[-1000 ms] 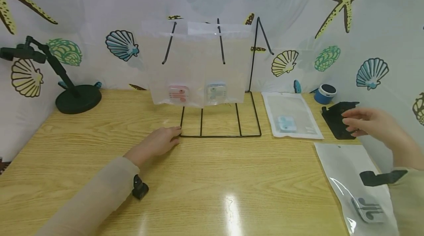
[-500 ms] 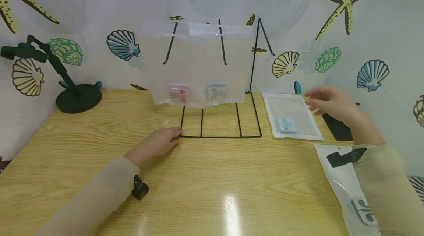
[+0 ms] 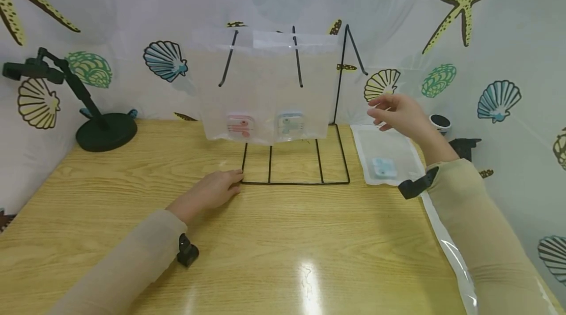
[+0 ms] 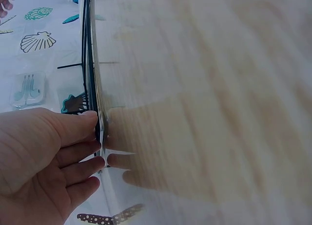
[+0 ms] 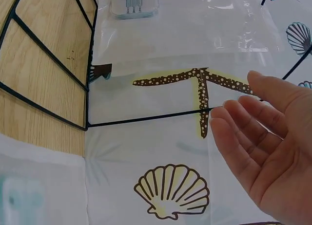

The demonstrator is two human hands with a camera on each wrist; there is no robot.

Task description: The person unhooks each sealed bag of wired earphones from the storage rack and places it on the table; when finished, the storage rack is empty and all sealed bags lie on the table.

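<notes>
A black wire display rack [image 3: 296, 184] stands on the table against the patterned backdrop. My left hand [image 3: 212, 189] pinches its front left corner; in the left wrist view the thumb [image 4: 85, 119] lies by the wire. Two clear bags of boxed earphones hang on the rack: pink earphones [image 3: 240, 127] on the left hook and pale earphones [image 3: 291, 126] on the middle hook. A third wire hook [image 3: 356, 49] at the right carries no bag. My right hand [image 3: 400, 116] hovers near that hook, fingers loosely bent and nothing in them.
A clear-fronted bag with a light blue case [image 3: 384, 167] lies right of the rack. Another white bag [image 3: 455, 261] is largely behind the right sleeve. A blue jar [image 3: 440, 122] and a black stand [image 3: 464, 147] sit at the back right; a dark stand [image 3: 106, 130] at the left.
My right hand has moved left and slightly up, from the black stand past the lying bag to near the right hook. The left hand stays at the rack's corner.
</notes>
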